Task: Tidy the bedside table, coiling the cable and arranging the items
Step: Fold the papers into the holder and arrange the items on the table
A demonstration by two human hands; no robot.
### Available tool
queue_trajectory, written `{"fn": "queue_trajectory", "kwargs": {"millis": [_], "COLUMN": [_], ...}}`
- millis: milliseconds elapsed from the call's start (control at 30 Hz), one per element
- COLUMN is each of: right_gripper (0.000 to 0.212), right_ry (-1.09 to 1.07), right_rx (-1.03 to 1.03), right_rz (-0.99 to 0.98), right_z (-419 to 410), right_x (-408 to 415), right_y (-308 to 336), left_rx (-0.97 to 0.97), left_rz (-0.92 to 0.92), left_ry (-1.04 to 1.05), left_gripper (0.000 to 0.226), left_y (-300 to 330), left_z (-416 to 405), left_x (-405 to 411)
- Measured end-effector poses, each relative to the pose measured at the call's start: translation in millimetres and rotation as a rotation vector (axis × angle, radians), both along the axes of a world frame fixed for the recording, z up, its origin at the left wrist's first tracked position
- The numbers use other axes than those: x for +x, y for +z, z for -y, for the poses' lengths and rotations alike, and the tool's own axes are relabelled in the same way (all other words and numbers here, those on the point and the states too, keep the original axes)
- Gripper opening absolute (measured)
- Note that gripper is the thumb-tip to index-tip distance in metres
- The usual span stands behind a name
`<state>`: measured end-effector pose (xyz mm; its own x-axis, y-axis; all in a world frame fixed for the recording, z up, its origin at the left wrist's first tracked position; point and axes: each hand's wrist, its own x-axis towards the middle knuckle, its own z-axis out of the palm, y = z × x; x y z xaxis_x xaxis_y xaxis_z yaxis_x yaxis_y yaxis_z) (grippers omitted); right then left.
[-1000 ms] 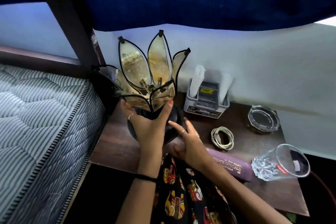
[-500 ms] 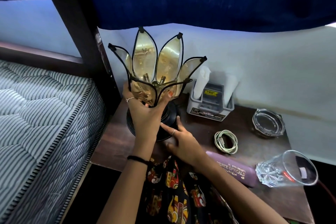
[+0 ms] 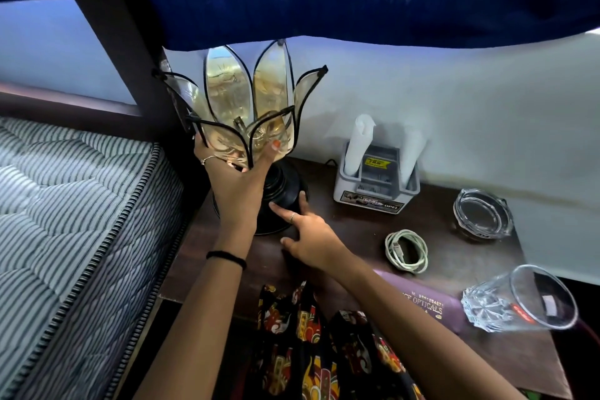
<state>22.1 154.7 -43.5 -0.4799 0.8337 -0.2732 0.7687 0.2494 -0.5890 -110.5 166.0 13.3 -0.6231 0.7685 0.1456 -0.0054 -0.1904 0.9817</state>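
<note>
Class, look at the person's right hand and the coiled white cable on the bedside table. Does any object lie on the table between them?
Nothing visible does. Bare dark tabletop separates the right hand, whose fingers touch the lamp's black base, from the coiled cable. The purple case lies nearer the table's front edge.

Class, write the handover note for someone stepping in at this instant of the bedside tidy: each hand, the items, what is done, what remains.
Left hand: gripping the petal lamp under its shade.
Right hand: open, fingertips on the lamp's black base.
Lamp stands at the bedside table's back left corner.
Done: white cable lies coiled mid-table.
Left: drinking glass lies on its side at the right edge; purple glasses case sits along the front; ashtray and grey organiser by the wall.
</note>
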Motion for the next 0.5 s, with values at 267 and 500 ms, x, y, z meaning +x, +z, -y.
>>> {"fn": "queue_trajectory", "kwargs": {"millis": [267,500], "right_gripper": [0.073,0.060], "right_ry": [0.005,-0.067], "right_rx": [-0.031,0.034], "right_rz": [0.037,-0.081], "right_z": [-0.1,22.0], "right_x": [-2.4,19.6], "right_y": [2.5,19.1], "left_rx": [-0.038,-0.096], "left_rz": [-0.022,-0.074], "left_ry": [0.016,-0.005], "left_gripper": [0.116,0.129], "left_y": [0.5,4.4], "left_z": [-0.3,4.7], "left_x": [-1.7,0.7]}}
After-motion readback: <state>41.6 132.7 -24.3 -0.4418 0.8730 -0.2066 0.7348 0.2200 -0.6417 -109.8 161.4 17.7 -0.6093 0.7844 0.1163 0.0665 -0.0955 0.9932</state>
